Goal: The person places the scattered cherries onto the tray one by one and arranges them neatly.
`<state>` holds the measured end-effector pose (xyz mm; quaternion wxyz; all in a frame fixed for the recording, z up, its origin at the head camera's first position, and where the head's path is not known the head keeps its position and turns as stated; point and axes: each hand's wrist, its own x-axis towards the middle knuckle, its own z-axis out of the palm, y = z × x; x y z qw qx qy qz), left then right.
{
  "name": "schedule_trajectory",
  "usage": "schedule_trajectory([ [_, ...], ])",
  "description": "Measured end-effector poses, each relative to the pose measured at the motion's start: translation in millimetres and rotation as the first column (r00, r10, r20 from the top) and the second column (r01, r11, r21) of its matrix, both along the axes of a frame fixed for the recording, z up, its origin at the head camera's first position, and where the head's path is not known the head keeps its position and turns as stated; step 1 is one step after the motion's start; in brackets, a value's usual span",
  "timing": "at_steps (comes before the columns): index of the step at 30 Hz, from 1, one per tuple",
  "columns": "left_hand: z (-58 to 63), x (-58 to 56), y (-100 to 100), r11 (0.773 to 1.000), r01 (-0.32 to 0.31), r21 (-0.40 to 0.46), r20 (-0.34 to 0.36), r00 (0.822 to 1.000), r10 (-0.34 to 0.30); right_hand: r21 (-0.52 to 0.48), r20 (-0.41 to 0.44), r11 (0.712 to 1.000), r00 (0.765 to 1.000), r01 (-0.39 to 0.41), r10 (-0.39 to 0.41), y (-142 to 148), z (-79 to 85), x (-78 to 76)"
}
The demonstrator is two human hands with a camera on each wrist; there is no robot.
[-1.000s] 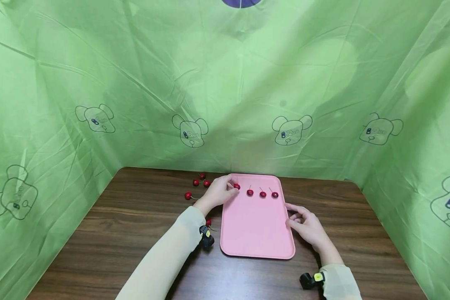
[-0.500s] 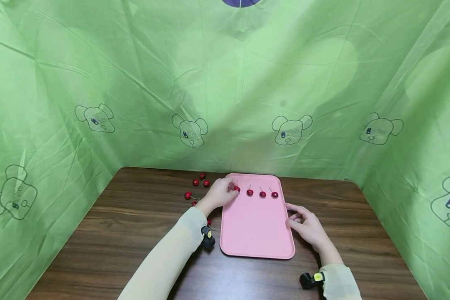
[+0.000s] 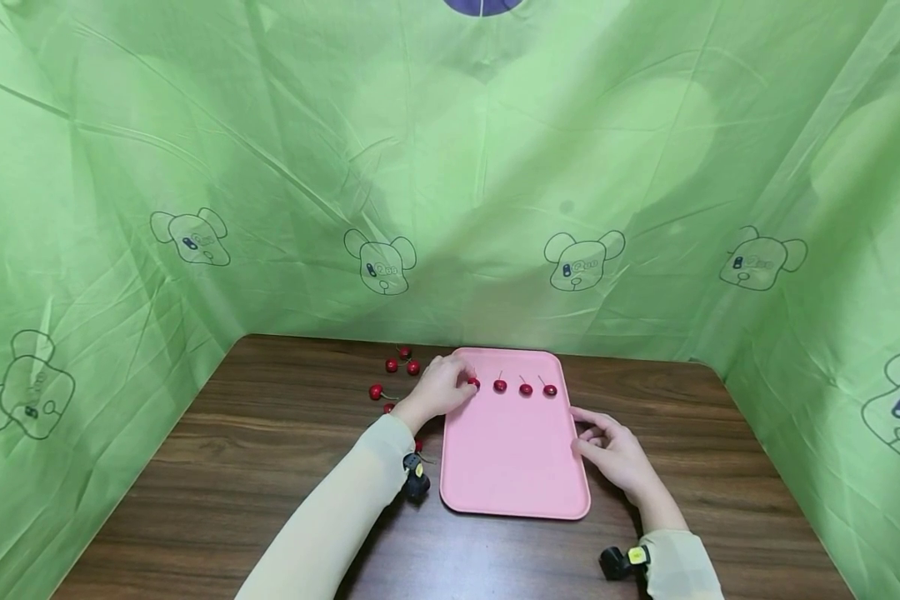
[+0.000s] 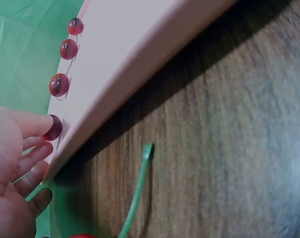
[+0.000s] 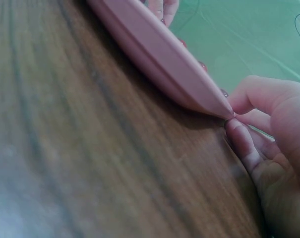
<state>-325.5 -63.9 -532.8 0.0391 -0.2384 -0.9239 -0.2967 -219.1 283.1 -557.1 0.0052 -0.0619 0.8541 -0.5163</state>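
Note:
A pink rectangular tray [image 3: 513, 458] lies lengthwise on the wooden table. Across its far end runs a row of red cherries with upright stems, among them a middle one [image 3: 500, 386] and the rightmost [image 3: 550, 390]. My left hand [image 3: 437, 387] reaches over the tray's left rim and pinches the leftmost cherry [image 4: 53, 128] between thumb and finger, in line with the others. On the opposite side, my right hand [image 3: 617, 457] grips the tray's right edge. The right wrist view shows those fingers [image 5: 244, 141] closed at the pink rim.
Left of the tray several loose cherries lie on the table [image 3: 285, 433], one [image 3: 376, 392] farther out and another [image 3: 418, 446] close to my left wrist. A green stem [image 4: 138, 193] crosses the left wrist view. Green printed curtains [image 3: 480, 275] surround the table.
My left hand has brought the pinched cherry slightly nearer, down level with the row. The right hand and the tray have stayed in place.

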Motion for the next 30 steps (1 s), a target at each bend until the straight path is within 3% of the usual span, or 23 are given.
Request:
schedule_trajectory([
  [8,0.9,0.1,-0.7,1.000,0.010,-0.004,0.001,1.000,-0.010,0.018,0.004,1.000,1.000,-0.003,0.003,1.0,-0.7,0.3],
  [16,6.3,1.8,-2.1,0.998,0.016,0.066,0.042,0.999,-0.018,0.014,0.006,1.000,1.000,-0.003,0.003,0.4,0.3,0.3],
  [21,19.4,8.7,-6.0,0.990,-0.041,0.131,0.099,0.995,0.028,-0.013,-0.008,1.000,1.000,-0.011,0.010,-1.5,2.1,2.1],
  [30,46.8,34.2,-30.4,0.966,-0.070,0.249,0.057,0.997,0.058,-0.012,-0.006,1.000,1.000,-0.006,0.006,-1.8,2.7,3.0],
])
